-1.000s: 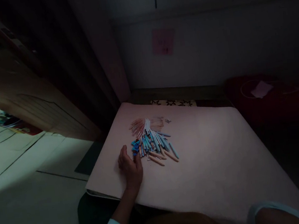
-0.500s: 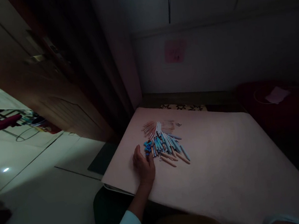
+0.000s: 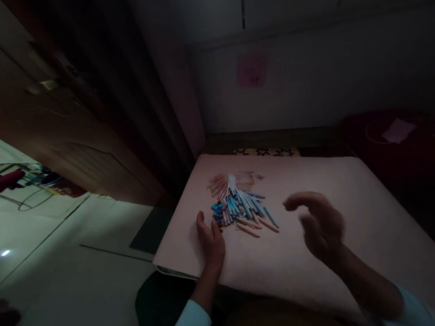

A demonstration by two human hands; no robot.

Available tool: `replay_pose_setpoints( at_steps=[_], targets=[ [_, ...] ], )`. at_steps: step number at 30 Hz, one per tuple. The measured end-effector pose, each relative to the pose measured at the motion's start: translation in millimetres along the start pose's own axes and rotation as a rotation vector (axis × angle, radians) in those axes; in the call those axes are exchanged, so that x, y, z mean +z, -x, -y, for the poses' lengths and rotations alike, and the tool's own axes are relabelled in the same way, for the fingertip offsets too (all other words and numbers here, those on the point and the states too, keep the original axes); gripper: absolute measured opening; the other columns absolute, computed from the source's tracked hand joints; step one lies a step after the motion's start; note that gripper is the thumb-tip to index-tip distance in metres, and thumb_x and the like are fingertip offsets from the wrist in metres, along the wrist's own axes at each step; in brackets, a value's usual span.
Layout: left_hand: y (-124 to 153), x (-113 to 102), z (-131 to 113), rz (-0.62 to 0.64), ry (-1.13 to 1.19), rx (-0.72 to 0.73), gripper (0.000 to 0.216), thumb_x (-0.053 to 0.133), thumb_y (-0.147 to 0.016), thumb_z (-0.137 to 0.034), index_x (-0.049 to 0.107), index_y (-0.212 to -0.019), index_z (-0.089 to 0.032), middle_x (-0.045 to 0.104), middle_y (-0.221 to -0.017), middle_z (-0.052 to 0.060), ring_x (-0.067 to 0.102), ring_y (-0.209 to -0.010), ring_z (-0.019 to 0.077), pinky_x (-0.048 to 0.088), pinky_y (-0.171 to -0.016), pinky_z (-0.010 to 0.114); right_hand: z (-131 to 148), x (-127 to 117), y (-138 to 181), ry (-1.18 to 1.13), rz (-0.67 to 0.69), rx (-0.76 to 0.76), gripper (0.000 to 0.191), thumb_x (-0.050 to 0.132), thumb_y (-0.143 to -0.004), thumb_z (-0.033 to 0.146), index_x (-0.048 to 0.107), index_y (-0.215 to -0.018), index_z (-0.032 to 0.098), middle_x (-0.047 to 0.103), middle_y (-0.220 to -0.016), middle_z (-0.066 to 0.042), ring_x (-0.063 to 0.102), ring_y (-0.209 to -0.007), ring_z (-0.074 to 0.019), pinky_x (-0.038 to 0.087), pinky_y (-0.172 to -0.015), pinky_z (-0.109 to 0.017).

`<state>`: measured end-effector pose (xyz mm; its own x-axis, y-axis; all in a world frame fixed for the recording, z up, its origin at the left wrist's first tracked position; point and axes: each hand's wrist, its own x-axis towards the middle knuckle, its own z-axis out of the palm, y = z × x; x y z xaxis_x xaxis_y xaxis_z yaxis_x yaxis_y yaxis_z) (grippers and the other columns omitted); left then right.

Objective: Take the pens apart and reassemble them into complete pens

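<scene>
A heap of slim pen-like sticks lies on the pale pink tabletop (image 3: 293,264). Blue sticks (image 3: 248,201) fan out towards the right, and peach sticks (image 3: 248,228) lie at the near side. White thin sticks (image 3: 231,183) and thin reddish-pink pieces (image 3: 217,184) are at the far side. Small bright blue pieces (image 3: 217,210) form the heap's left end. Beside them rests my left hand (image 3: 212,242), thumb and fingers apart, holding nothing. My right hand (image 3: 323,224) is over the table to the right of the heap, fingers curved, thumb apart, slightly blurred and holding nothing visible.
A wooden door (image 3: 79,132) stands at the left, with a tiled floor (image 3: 66,287) below it. Behind the table are a patterned cloth strip (image 3: 264,152) and a wall with a pink paper (image 3: 252,70). A dark red surface (image 3: 431,158) is at the right.
My right arm has come in from the bottom right edge, and its hand is now over the table. My left hand's thumb and fingers look wider apart, still beside the heap.
</scene>
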<state>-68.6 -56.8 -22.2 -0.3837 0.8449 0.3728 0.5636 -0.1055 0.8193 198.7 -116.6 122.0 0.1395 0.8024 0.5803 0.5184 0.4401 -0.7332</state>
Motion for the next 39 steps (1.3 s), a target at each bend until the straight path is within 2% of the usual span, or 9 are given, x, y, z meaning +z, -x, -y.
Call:
replay_pose_setpoints(
  at_steps=[2,5,7,10,12,17,23,33,39],
  targets=[
    [0,-1,0,0.016,0.032,-0.024,0.051,0.042,-0.095,-0.034,0.033,-0.142,-0.015,0.045,-0.141,0.02,0.045,-0.132,0.027,0.038,-0.108,0.049,-27,15,-7,0.058,0.08,0.103,0.027,0.05,-0.093,0.043,0.065,-0.094,0.021,0.068,-0.086,-0.006,0.062,-0.072,-0.0169,0.049,-0.069,-0.03],
    [2,-1,0,0.028,0.1,-0.045,0.05,0.042,-0.095,-0.034,0.034,-0.141,-0.017,0.047,-0.139,0.018,0.047,-0.13,0.0254,0.039,-0.108,0.046,-74,36,-5,0.179,0.178,0.288,0.027,0.054,-0.088,0.043,0.067,-0.087,0.019,0.069,-0.08,-0.005,0.06,-0.067,-0.0167,0.045,-0.067,-0.029],
    [2,0,1,0.037,0.113,-0.053,0.05,0.043,-0.095,-0.036,0.035,-0.141,-0.018,0.048,-0.138,0.017,0.048,-0.129,0.025,0.038,-0.109,0.045,-98,44,3,0.179,0.152,0.396,0.028,0.053,-0.087,0.042,0.068,-0.086,0.019,0.07,-0.08,-0.005,0.061,-0.07,-0.0176,0.045,-0.068,-0.028],
    [-4,5,-1,0.07,0.077,-0.023,0.05,0.045,-0.094,-0.038,0.038,-0.139,-0.018,0.048,-0.14,0.016,0.045,-0.132,0.0254,0.033,-0.112,0.046,-114,48,14,0.141,0.112,0.452,0.029,0.051,-0.087,0.042,0.069,-0.086,0.019,0.071,-0.081,-0.005,0.062,-0.072,-0.0178,0.045,-0.07,-0.028],
    [-13,12,-3,0.107,0.053,-0.002,0.047,0.043,-0.094,-0.039,0.041,-0.137,-0.018,0.047,-0.14,0.016,0.043,-0.133,0.0255,0.031,-0.114,0.046,-117,50,17,0.134,0.105,0.445,0.03,0.051,-0.087,0.043,0.069,-0.086,0.019,0.07,-0.079,-0.004,0.061,-0.071,-0.0178,0.044,-0.069,-0.027],
    [-30,29,-13,0.175,-0.064,0.028,0.046,0.041,-0.094,-0.039,0.047,-0.131,-0.012,0.054,-0.132,0.02,0.048,-0.126,0.0297,0.036,-0.107,0.05,-118,51,19,0.183,0.12,0.425,0.032,0.049,-0.087,0.044,0.07,-0.084,0.019,0.07,-0.076,-0.005,0.061,-0.07,-0.0183,0.043,-0.067,-0.028],
    [-22,29,-24,0.184,-0.129,0.132,0.041,0.042,-0.094,-0.037,0.049,-0.13,-0.017,0.059,-0.125,0.016,0.053,-0.12,0.0271,0.039,-0.104,0.046,-114,48,24,0.23,0.193,0.407,0.033,0.049,-0.086,0.046,0.07,-0.086,0.02,0.072,-0.082,-0.005,0.063,-0.075,-0.0195,0.044,-0.069,-0.028],
    [-7,21,-19,0.086,0.001,-0.046,0.042,0.039,-0.096,-0.038,0.05,-0.13,-0.017,0.055,-0.132,0.015,0.05,-0.125,0.0242,0.037,-0.108,0.043,-106,38,26,0.326,0.277,0.489,0.039,0.051,-0.08,0.053,0.073,-0.091,0.023,0.073,-0.087,-0.006,0.066,-0.077,-0.0247,0.046,-0.064,-0.03],
    [-4,18,-18,0.044,0.037,-0.092,0.042,0.039,-0.096,-0.038,0.05,-0.13,-0.016,0.055,-0.132,0.016,0.05,-0.125,0.0237,0.037,-0.109,0.042,-105,35,26,0.299,0.282,0.493,0.039,0.052,-0.079,0.054,0.074,-0.09,0.023,0.074,-0.087,-0.007,0.067,-0.076,-0.0253,0.046,-0.061,-0.03]
  ],
)
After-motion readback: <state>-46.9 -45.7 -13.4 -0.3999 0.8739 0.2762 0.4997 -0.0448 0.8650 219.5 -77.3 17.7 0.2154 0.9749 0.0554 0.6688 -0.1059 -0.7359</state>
